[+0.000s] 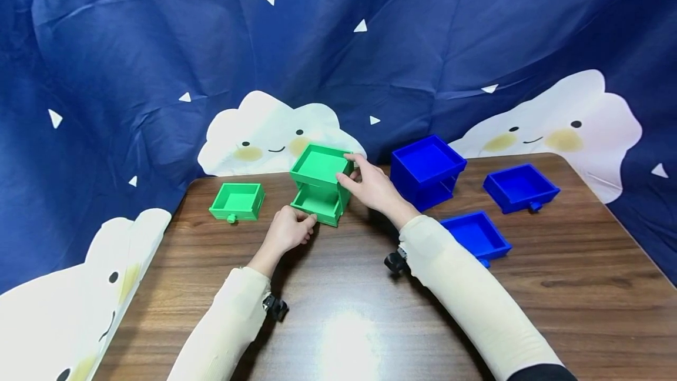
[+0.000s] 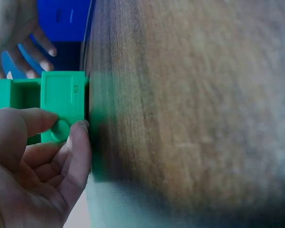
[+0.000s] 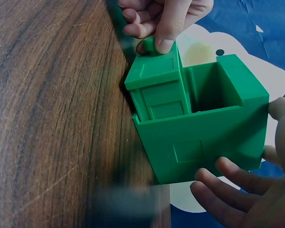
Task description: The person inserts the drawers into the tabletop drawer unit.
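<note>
Apparently steadies the green cabinet [image 1: 321, 164], at twelve o'clock, with the right hand [image 1: 371, 185] loosely spread at its three o'clock, perhaps to prevent sliding; pinches the knob [image 2: 61, 130] of the protruding lower drawer [image 2: 62, 97] with the left hand [image 1: 287, 230] at the cabinet's seven o'clock, presumably for alignment.

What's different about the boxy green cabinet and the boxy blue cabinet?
The boxy green cabinet has a green drawer partly in its lower slot; the boxy blue cabinet shows none in its visible opening. The left hand pinches the green cabinet's round drawer knob, while no hand grips the blue cabinet. Both stand upright with rimmed, tray-like tops.
</note>
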`<state>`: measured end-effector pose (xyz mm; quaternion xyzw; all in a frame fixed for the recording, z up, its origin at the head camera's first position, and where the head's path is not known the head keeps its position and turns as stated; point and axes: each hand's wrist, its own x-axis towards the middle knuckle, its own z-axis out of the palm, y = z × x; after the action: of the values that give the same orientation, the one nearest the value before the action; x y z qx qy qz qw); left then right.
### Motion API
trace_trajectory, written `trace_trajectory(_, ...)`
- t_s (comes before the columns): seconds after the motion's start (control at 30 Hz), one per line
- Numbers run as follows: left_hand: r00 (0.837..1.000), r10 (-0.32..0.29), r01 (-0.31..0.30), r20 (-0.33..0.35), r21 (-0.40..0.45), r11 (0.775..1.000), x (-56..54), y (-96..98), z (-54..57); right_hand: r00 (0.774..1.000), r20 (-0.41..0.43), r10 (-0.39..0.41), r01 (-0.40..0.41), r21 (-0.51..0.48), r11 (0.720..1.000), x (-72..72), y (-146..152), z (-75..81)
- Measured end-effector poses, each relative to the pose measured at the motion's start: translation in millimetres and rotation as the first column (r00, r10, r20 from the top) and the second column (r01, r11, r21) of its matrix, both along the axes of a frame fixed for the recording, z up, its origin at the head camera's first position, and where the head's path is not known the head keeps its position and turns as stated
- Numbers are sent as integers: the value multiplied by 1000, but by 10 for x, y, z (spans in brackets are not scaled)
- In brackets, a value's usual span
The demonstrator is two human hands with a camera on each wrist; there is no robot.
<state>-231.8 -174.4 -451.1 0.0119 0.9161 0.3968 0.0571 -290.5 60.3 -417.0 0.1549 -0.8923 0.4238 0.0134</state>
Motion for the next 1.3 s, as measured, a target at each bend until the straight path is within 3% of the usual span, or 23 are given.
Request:
trace_trajectory(0.33, 1000, 11, -11, -13, -13, 1000, -92, 34, -23, 1000, 7, 5, -5, -18, 1000, -1, 5, 0)
trace_trajectory(1.3, 998, 64, -64, 4, 63, 996, -285, 169, -67, 1000, 23, 1, 0, -51, 999, 16, -1, 12)
